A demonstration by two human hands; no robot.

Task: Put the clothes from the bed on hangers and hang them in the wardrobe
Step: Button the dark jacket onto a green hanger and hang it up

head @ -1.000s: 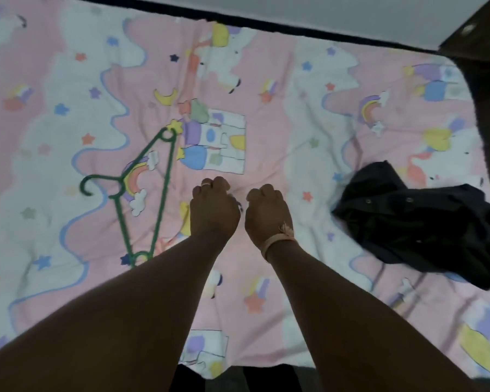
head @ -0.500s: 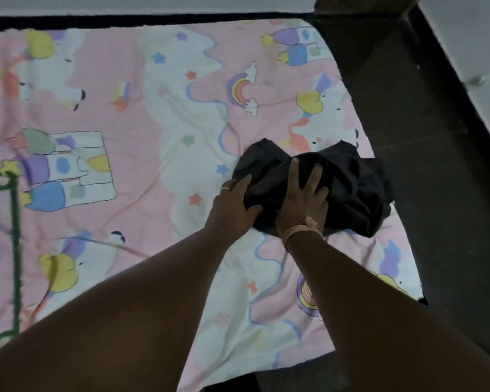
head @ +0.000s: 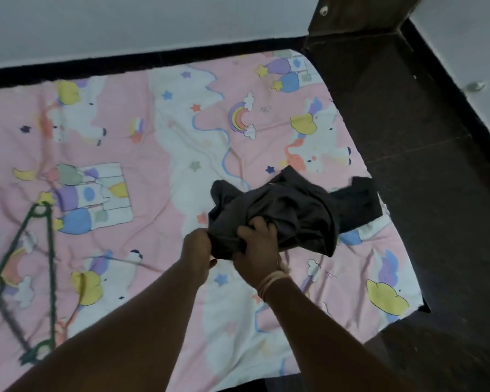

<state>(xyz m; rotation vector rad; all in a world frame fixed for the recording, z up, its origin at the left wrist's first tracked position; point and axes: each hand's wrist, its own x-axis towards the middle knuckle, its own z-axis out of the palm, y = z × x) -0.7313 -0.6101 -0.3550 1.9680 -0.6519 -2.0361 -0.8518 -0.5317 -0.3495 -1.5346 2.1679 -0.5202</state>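
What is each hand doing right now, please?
Left hand: closed, gripping the edge of the dark garment.
Right hand: closed, fingers curled into the same dark garment.

We have one head view, looking forward and down, close over the bed [head: 159, 154] (wall [head: 125, 21] along top).
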